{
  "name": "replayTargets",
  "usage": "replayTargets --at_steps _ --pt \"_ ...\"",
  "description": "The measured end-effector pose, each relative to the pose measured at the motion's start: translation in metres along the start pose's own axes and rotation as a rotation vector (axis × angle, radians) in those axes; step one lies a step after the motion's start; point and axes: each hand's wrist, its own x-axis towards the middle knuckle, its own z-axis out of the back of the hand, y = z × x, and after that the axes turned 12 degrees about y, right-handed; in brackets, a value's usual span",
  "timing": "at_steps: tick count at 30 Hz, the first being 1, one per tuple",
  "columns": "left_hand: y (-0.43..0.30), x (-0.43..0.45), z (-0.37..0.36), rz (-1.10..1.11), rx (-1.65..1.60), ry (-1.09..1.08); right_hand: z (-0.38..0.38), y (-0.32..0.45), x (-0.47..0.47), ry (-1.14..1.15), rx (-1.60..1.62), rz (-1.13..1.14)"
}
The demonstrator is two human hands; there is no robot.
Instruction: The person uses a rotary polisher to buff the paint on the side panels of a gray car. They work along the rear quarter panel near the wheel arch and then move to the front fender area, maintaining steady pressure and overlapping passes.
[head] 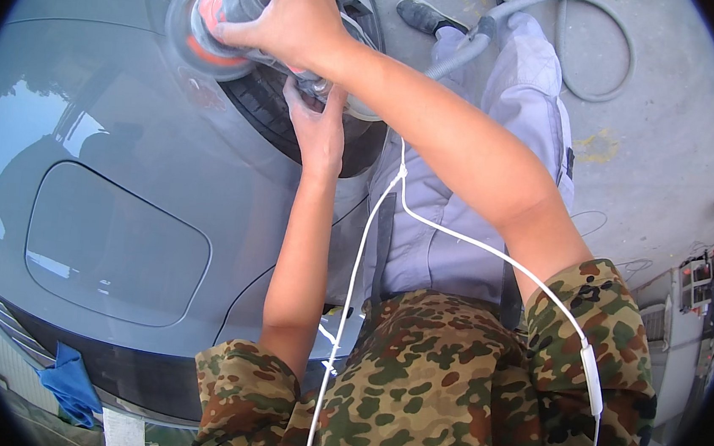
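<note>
My right hand (292,20) is wrapped over the head of an orbital sander (213,13), whose round pad appears tilted near the wheel-arch edge of a grey car body panel (116,132). Whether the pad touches the paint cannot be told. Lower down, my left hand (319,124) grips the rear part of the same sander, near its hose end. A small reddish, scuffed-looking patch (206,94) shows on the panel just below the pad. Behind both hands is the car's tyre (271,113).
A closed fuel flap (119,243) lies in the panel. A ribbed grey hose (626,55) loops over the concrete floor beside my legs. A white cable (489,242) runs across my body. A blue cloth (70,386) hangs at the lower left. Shelving with equipment (696,281) stands at right.
</note>
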Motion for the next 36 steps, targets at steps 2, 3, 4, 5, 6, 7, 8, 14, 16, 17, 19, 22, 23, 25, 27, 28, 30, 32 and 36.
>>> replayTargets --at_steps 2,3,4,5,6,7,8,14,16,17,19,22,23,25,27,28,30,32,36 --pt "0.001 -0.005 0.000 0.009 0.036 0.010 0.000 0.001 -0.010 0.016 0.007 0.038" --pt "0.002 -0.007 -0.001 0.034 0.048 -0.004 0.000 0.002 -0.015 0.032 0.021 0.016" --pt "0.004 -0.008 -0.002 0.037 0.056 -0.019 -0.001 0.002 -0.017 0.034 0.027 0.013" --pt "0.004 -0.008 -0.003 0.080 0.071 -0.039 -0.002 0.002 -0.018 0.037 0.033 0.012" --pt "0.005 -0.005 -0.002 0.017 0.059 -0.032 -0.002 0.002 -0.016 0.009 0.041 0.018" --pt "0.004 0.000 -0.001 -0.006 0.053 -0.031 -0.003 0.002 -0.008 -0.019 0.050 0.024" --pt "0.003 0.005 0.001 -0.003 0.046 -0.043 -0.004 0.001 0.000 -0.046 0.059 0.031" --pt "-0.007 0.015 0.003 -0.012 0.007 -0.015 -0.008 -0.003 0.012 -0.067 -0.004 0.077" --pt "-0.009 0.010 0.000 0.012 0.030 -0.021 -0.009 -0.002 0.007 -0.026 0.032 0.076" --pt "-0.010 0.010 -0.001 0.044 0.044 -0.030 -0.009 -0.001 0.007 -0.039 0.038 0.066" --pt "-0.012 0.013 -0.001 0.009 0.061 -0.045 -0.008 -0.001 0.014 -0.086 -0.002 0.064" --pt "-0.014 0.020 0.001 -0.003 0.009 -0.028 -0.006 0.000 0.025 -0.059 -0.020 0.015" --pt "-0.014 0.020 0.002 -0.032 -0.029 -0.006 -0.005 0.000 0.023 -0.052 -0.024 0.026" --pt "-0.013 0.017 0.001 0.007 0.033 -0.010 -0.005 0.000 0.017 -0.042 -0.019 0.046" --pt "-0.012 0.013 -0.001 0.009 0.055 -0.012 -0.006 0.001 0.009 -0.031 0.001 0.069" --pt "-0.012 0.011 -0.002 0.006 0.051 -0.016 -0.007 0.002 0.009 -0.033 -0.011 0.056" --pt "-0.014 0.011 -0.004 0.019 0.025 -0.022 -0.006 0.002 0.012 -0.038 -0.036 0.029" --pt "-0.015 0.011 -0.005 0.026 -0.023 -0.019 -0.004 0.003 0.017 -0.043 -0.054 0.034" --pt "-0.013 0.003 -0.008 0.006 0.022 -0.007 0.003 0.007 0.004 0.034 -0.046 0.043"
